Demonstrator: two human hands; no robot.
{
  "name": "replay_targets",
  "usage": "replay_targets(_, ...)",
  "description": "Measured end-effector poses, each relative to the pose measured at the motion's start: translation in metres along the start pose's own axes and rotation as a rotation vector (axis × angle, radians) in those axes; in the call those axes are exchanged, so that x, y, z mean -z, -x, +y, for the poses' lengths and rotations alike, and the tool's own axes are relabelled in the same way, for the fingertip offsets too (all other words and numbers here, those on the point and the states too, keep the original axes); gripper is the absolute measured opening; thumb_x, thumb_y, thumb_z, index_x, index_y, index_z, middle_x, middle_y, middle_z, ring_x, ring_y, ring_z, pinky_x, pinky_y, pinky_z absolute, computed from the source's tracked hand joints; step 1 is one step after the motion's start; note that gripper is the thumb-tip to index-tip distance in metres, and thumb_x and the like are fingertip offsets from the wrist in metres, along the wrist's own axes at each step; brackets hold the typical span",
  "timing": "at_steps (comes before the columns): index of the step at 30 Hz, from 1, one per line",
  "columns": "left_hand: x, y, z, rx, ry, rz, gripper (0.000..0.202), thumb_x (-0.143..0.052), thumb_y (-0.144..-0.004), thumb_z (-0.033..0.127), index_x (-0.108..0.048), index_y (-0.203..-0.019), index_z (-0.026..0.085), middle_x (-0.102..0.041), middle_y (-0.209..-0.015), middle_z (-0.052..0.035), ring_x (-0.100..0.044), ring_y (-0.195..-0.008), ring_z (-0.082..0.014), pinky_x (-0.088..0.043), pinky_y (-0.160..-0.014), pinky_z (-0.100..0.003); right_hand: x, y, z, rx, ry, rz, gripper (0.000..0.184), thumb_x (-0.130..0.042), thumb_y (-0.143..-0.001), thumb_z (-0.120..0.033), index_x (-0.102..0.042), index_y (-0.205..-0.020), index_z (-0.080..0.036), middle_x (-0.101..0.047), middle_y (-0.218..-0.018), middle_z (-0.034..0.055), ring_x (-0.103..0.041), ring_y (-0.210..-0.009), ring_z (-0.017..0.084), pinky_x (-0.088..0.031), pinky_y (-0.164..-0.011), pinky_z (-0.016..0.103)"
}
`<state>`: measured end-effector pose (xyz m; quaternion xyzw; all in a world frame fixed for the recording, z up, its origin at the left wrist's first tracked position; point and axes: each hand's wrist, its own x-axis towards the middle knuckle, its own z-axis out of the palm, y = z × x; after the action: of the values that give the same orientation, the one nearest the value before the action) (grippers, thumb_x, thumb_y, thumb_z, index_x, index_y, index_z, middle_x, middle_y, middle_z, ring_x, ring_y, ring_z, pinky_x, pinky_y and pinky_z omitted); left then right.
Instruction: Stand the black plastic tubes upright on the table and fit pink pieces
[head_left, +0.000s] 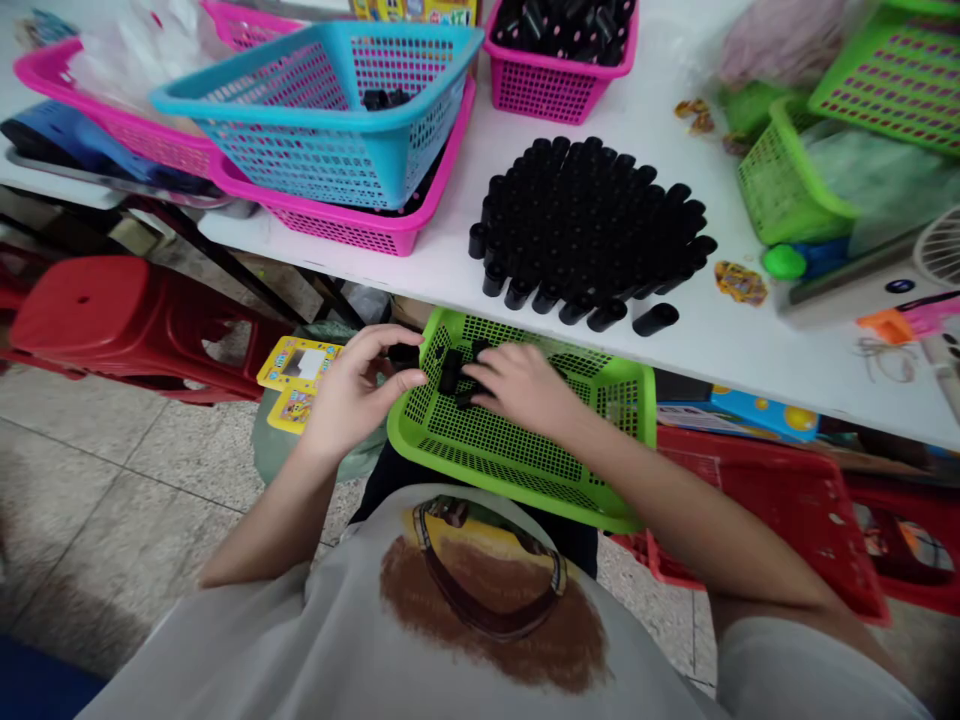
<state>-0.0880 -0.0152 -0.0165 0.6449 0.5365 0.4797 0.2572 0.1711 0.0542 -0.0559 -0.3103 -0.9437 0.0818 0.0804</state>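
Note:
A green basket [607, 395] rests on my lap below the table edge, with a few small black cylinders [451, 370] lying in it. My left hand [352, 390] is at the basket's left rim, fingers closed around a black cylinder [403, 353]. My right hand [521, 385] is inside the basket, palm down, fingers on the loose black cylinders. On the white table [450, 270] above stands a dense cluster of upright black cylinders [592, 230], and one cylinder [655, 319] lies on its side beside the cluster.
A blue basket [330, 110] sits stacked in a pink basket [352, 225] at back left. Another pink basket [555, 85] holds black cylinders. Green baskets [780, 180] stand right. Red stools [127, 320] and a red crate [787, 510] sit under the table.

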Motion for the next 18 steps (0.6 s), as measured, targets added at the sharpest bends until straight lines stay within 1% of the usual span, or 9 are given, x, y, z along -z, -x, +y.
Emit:
replay_targets(1, -0.001, 0.0, 0.0, 0.007, 0.016, -0.008, 0.052, -0.084, -0.085, 0.061, -0.078, -0.12, 0.022, -0.077, -0.12, -0.0103, -0.071, -0.101, -0.0216, -0.059, -0.08, -0.03, -0.011, -0.005, -0.007, 0.069, -0.052, -0.118, 0.036, -0.064, -0.101, -0.02, -0.071, -0.136, -0.019, -0.071, -0.128, 0.0161, -0.061, -0.121, 0.034, -0.052, -0.1, 0.051)
replay_targets(3, -0.003, -0.001, 0.002, 0.004, 0.049, -0.028, 0.056, -0.084, -0.085, 0.062, -0.077, -0.125, 0.023, -0.077, -0.122, -0.0111, -0.072, -0.106, -0.023, -0.06, -0.085, -0.032, -0.031, -0.011, -0.016, 0.112, -0.119, -0.246, 0.04, -0.059, -0.096, -0.003, -0.071, -0.133, -0.013, -0.074, -0.124, 0.0175, -0.065, -0.116, 0.03, -0.057, -0.095, 0.045)
replay_targets(4, -0.003, -0.001, 0.003, -0.003, 0.058, -0.028, 0.056, -0.084, -0.085, 0.061, -0.078, -0.125, 0.023, -0.076, -0.122, -0.0109, -0.071, -0.107, -0.0233, -0.06, -0.087, -0.032, -0.038, -0.013, -0.018, 0.114, -0.128, -0.269, 0.042, -0.057, -0.094, 0.002, -0.071, -0.131, -0.012, -0.075, -0.123, 0.0176, -0.067, -0.115, 0.029, -0.058, -0.095, 0.044)
replay_targets(6, -0.003, -0.001, 0.004, -0.01, 0.054, -0.004, 0.051, -0.086, -0.083, 0.06, -0.08, -0.121, 0.025, -0.075, -0.119, -0.0101, -0.071, -0.104, -0.022, -0.06, -0.086, -0.032, -0.042, -0.011, -0.02, 0.1, -0.19, -0.248, 0.042, -0.059, -0.091, 0.003, -0.07, -0.129, -0.013, -0.075, -0.125, 0.0166, -0.068, -0.118, 0.028, -0.06, -0.099, 0.045)
replay_targets(8, -0.003, -0.001, 0.004, -0.002, 0.074, 0.039, 0.047, -0.09, -0.08, 0.057, -0.082, -0.114, 0.025, -0.073, -0.115, -0.0092, -0.07, -0.101, -0.0201, -0.06, -0.085, -0.03, -0.034, -0.005, -0.022, 0.011, -0.416, -0.133, 0.037, -0.066, -0.091, -0.005, -0.066, -0.127, -0.016, -0.074, -0.125, 0.0139, -0.07, -0.118, 0.026, -0.061, -0.103, 0.045)
replay_targets(11, -0.007, 0.001, 0.0, 0.028, 0.252, 0.105, 0.044, -0.095, -0.075, 0.052, -0.082, -0.106, 0.024, -0.073, -0.108, -0.0065, -0.07, -0.095, -0.0167, -0.06, -0.085, -0.027, -0.006, 0.006, -0.034, -0.16, -0.967, 0.173, 0.037, -0.073, -0.091, -0.024, -0.056, -0.124, -0.024, -0.072, -0.12, 0.0078, -0.075, -0.11, 0.022, -0.065, -0.097, 0.042)
replay_targets(13, -0.014, 0.002, -0.002, 0.069, 0.384, 0.138, 0.045, -0.096, -0.074, 0.052, -0.08, -0.106, 0.025, -0.073, -0.104, -0.0046, -0.07, -0.088, -0.0143, -0.06, -0.082, -0.026, 0.012, 0.012, -0.047, -0.193, -1.196, 0.33, 0.04, -0.074, -0.093, -0.034, -0.053, -0.127, -0.028, -0.069, -0.12, 0.0056, -0.077, -0.109, 0.02, -0.067, -0.094, 0.039)
replay_targets(15, -0.023, 0.002, -0.002, 0.104, 0.447, 0.15, 0.048, -0.096, -0.073, 0.054, -0.08, -0.107, 0.025, -0.074, -0.104, -0.0042, -0.07, -0.085, -0.0138, -0.06, -0.08, -0.026, 0.026, 0.014, -0.058, -0.212, -1.252, 0.452, 0.04, -0.074, -0.095, -0.04, -0.057, -0.129, -0.03, -0.067, -0.124, 0.0064, -0.077, -0.11, 0.02, -0.067, -0.097, 0.039)
replay_targets(18, -0.033, 0.002, 0.004, 0.088, 0.453, 0.124, 0.048, -0.096, -0.072, 0.055, -0.082, -0.107, 0.025, -0.075, -0.109, -0.0061, -0.072, -0.093, -0.0163, -0.061, -0.085, -0.028, 0.034, 0.012, -0.066, -0.28, -1.184, 0.613, 0.036, -0.075, -0.095, -0.048, -0.067, -0.125, -0.03, -0.067, -0.128, 0.0075, -0.075, -0.113, 0.022, -0.067, -0.102, 0.043)
